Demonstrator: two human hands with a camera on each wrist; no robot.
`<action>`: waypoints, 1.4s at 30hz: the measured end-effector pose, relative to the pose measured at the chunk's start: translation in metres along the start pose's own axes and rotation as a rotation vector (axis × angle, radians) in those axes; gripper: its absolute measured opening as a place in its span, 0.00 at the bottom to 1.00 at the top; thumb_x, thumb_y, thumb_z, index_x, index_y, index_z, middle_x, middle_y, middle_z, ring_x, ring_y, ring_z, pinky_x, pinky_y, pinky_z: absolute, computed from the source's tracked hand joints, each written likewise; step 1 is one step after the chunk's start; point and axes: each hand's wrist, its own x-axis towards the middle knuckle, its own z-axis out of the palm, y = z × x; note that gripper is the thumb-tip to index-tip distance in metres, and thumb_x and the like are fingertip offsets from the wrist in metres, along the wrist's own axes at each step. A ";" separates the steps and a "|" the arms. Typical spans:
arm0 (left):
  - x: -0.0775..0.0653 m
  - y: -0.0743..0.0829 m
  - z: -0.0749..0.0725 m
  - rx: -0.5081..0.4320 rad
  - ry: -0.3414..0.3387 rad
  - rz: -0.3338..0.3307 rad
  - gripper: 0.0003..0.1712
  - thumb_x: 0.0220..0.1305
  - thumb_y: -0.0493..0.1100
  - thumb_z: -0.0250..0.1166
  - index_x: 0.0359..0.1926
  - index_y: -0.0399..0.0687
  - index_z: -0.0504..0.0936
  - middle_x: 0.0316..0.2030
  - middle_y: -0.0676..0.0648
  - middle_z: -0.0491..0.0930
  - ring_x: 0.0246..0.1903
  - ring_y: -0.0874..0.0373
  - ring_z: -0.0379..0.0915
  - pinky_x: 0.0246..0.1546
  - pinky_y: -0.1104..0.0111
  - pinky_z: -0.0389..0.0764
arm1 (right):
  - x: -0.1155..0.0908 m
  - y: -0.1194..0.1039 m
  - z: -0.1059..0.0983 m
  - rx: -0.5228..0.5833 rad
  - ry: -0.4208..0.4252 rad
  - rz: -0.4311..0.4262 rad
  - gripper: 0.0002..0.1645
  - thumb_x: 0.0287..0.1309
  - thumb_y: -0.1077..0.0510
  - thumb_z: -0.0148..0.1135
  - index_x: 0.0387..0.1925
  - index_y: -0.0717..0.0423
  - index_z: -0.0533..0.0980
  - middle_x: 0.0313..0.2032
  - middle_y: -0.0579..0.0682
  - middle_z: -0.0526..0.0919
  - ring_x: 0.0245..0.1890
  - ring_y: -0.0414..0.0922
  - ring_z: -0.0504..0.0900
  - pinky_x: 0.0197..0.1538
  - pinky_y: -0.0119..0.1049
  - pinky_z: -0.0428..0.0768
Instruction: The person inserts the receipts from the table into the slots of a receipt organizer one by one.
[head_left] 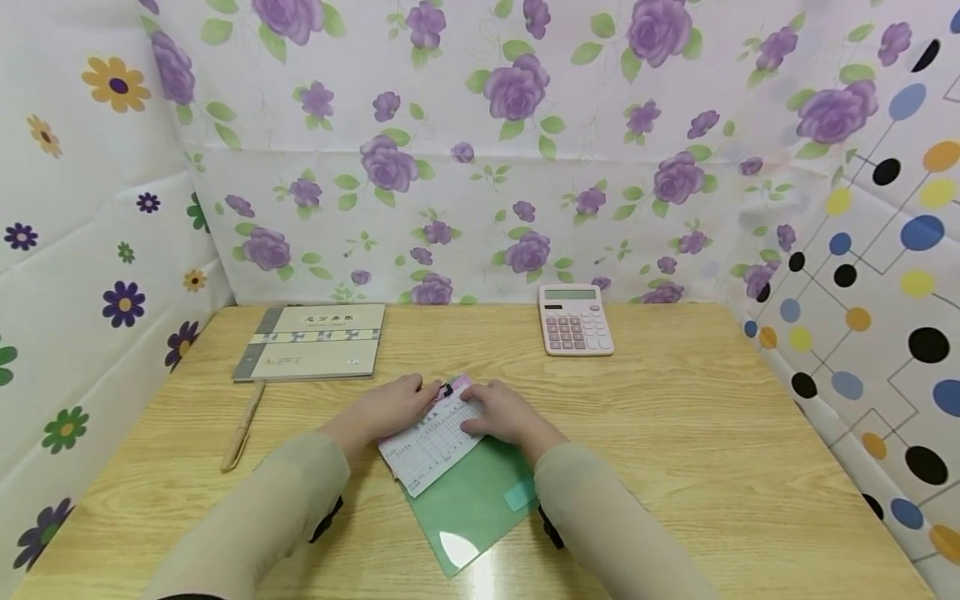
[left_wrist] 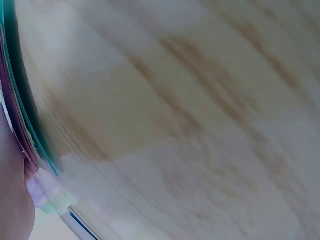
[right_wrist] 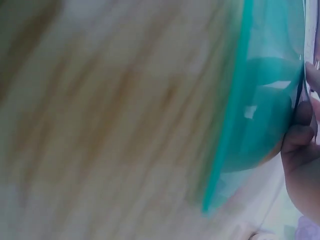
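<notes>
A green translucent folder (head_left: 480,496) lies tilted on the table, a teal tab near its right edge. On its upper part rests a white printed form (head_left: 431,446) with a grid, over pinkish-purple paper (head_left: 460,383) that peeks out at the top. A small black clip (head_left: 447,390) sits at the top edge. My left hand (head_left: 393,406) grips the papers' upper left edge, its thumb beside the clip; its other fingers are largely hidden. My right hand (head_left: 504,414) pinches the form's right side, thumb and fingers bent at the paper's edge in the right wrist view.
A beige ledger book (head_left: 318,354) lies at the back left, with a tan pen-like stick (head_left: 243,429) in front of it. A pink calculator (head_left: 576,329) stands at the back right. Patterned cloth walls (head_left: 465,225) border the wooden table (head_left: 675,433).
</notes>
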 end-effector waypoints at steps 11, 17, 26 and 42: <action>0.001 -0.002 -0.002 0.071 0.004 0.069 0.29 0.73 0.51 0.46 0.69 0.44 0.60 0.44 0.41 0.73 0.37 0.51 0.72 0.37 0.59 0.74 | 0.004 -0.005 -0.002 -0.054 -0.001 -0.005 0.30 0.55 0.46 0.65 0.59 0.49 0.72 0.52 0.59 0.74 0.51 0.52 0.73 0.54 0.46 0.70; 0.003 0.003 -0.004 -0.218 -0.031 -0.179 0.36 0.70 0.65 0.35 0.57 0.42 0.71 0.45 0.42 0.75 0.41 0.50 0.73 0.44 0.56 0.72 | 0.004 -0.001 -0.003 -0.056 -0.034 0.000 0.30 0.56 0.48 0.65 0.61 0.46 0.72 0.52 0.56 0.74 0.49 0.49 0.72 0.53 0.44 0.70; -0.003 0.000 -0.003 0.153 0.053 0.143 0.27 0.73 0.48 0.46 0.69 0.44 0.61 0.40 0.42 0.72 0.31 0.56 0.69 0.30 0.63 0.72 | 0.007 -0.010 -0.002 -0.099 0.009 0.030 0.31 0.59 0.46 0.61 0.63 0.50 0.69 0.53 0.58 0.77 0.56 0.54 0.72 0.59 0.46 0.67; -0.003 -0.001 0.008 0.237 0.126 0.140 0.27 0.72 0.51 0.46 0.68 0.47 0.62 0.43 0.41 0.72 0.37 0.52 0.72 0.35 0.60 0.77 | 0.006 -0.001 -0.004 -0.166 0.003 0.029 0.31 0.60 0.42 0.59 0.63 0.46 0.69 0.56 0.55 0.75 0.59 0.55 0.69 0.58 0.49 0.67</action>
